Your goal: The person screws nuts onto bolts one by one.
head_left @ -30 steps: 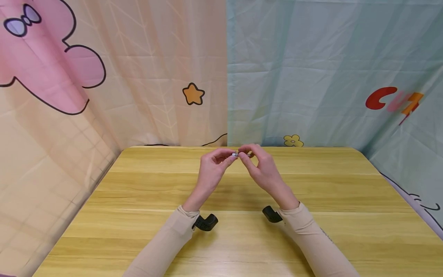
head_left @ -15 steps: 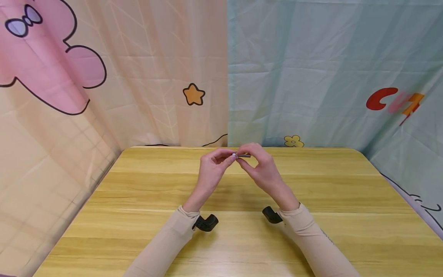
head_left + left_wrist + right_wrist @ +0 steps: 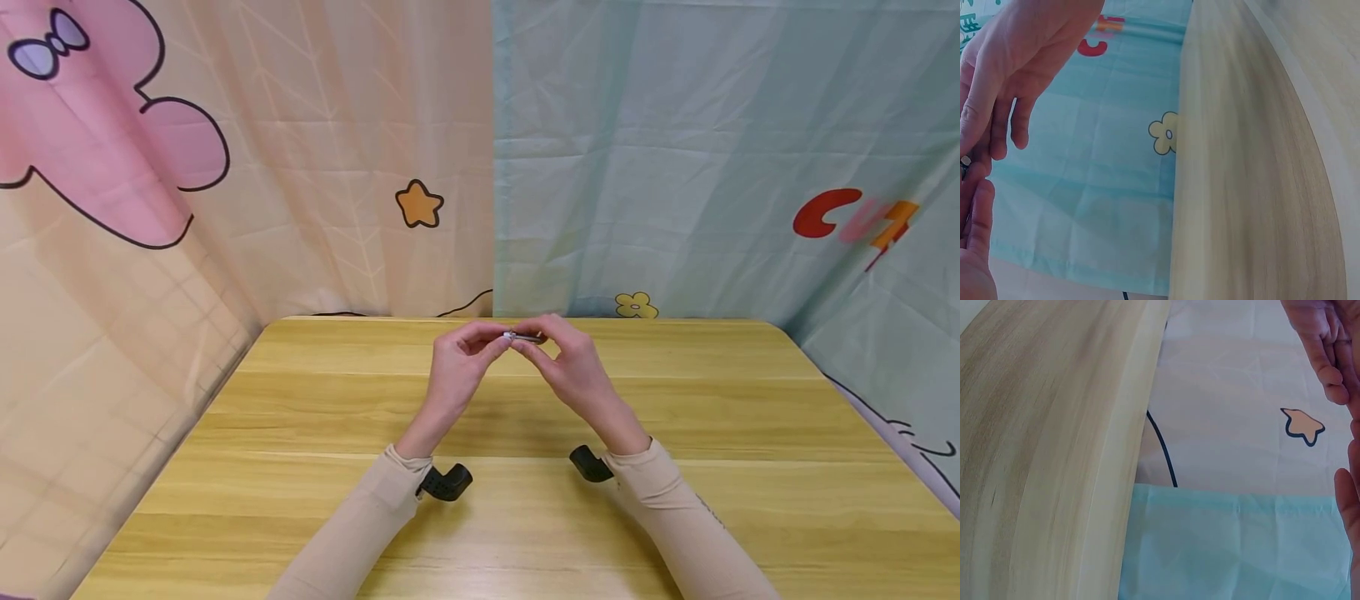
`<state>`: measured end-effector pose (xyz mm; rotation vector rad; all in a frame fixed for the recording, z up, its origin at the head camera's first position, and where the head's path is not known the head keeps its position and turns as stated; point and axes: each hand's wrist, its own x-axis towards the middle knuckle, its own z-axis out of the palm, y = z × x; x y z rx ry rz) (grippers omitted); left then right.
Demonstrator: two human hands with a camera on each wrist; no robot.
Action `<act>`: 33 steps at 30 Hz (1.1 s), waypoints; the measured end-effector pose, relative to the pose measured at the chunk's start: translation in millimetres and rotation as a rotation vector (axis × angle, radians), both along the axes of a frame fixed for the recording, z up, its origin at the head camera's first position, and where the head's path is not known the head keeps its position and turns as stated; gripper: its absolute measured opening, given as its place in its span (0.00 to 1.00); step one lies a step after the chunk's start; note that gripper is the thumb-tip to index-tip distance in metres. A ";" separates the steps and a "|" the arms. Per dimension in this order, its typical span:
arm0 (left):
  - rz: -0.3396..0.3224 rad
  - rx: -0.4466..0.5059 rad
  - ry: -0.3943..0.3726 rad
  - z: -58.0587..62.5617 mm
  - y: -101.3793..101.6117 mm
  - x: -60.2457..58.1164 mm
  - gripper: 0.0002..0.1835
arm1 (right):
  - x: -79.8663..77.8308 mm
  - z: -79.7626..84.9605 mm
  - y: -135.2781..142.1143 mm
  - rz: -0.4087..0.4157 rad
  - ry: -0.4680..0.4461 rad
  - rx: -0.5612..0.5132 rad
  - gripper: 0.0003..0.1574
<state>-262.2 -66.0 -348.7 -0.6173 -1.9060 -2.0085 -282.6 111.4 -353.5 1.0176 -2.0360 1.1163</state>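
Near the far edge of the table in the head view, both hands meet at a small silvery metal piece with a slim rod (image 3: 529,337) pointing right. Its exact kind is too small to tell. My left hand (image 3: 457,362) pinches the pale end between thumb and index finger. The thumb and index finger of my right hand (image 3: 573,367) pinch it close beside the left fingertips, with the rod lying in the gap behind them. A bit of the metal piece (image 3: 965,161) shows at the left wrist view's edge. The right wrist view shows only fingers (image 3: 1334,384), the piece hidden.
A wooden table (image 3: 480,533) lies below the hands. Printed curtains (image 3: 675,150) hang close behind its far edge and along both sides. Black wrist mounts (image 3: 447,482) stick inward from both sleeves.
The right thumb and fingers shift slightly around the metal piece; the rod, mostly covered a second ago, now shows. The left hand stays in place.
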 end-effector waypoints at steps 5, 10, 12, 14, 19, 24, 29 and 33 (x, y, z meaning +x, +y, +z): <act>-0.001 -0.004 0.002 12.4 0.3 12.1 0.08 | -0.3 -0.1 0.0 -0.014 -0.027 0.026 0.08; -0.004 0.006 0.016 12.5 0.7 12.1 0.08 | -0.5 -1.5 -0.4 -0.048 -0.054 0.030 0.06; -0.004 0.010 0.020 12.6 0.9 11.8 0.08 | -0.5 -1.6 -0.2 -0.044 -0.064 0.012 0.07; 0.000 0.012 0.020 12.6 0.9 11.3 0.08 | -0.6 -1.3 0.2 -0.028 -0.063 -0.009 0.08; 0.014 0.015 0.015 8.9 0.5 6.6 0.08 | -1.7 0.1 0.3 0.057 0.001 -0.042 0.14; 0.005 0.027 0.020 -6.8 -0.4 -7.3 0.08 | -3.7 0.0 -1.2 0.105 0.056 -0.030 0.17; -0.011 0.038 0.035 -11.2 -0.8 -10.1 0.09 | -3.5 -1.0 -0.9 0.058 0.057 -0.010 0.16; -0.016 0.038 0.045 -10.4 -0.7 -9.3 0.09 | -3.2 -1.0 -0.7 0.029 0.041 0.002 0.17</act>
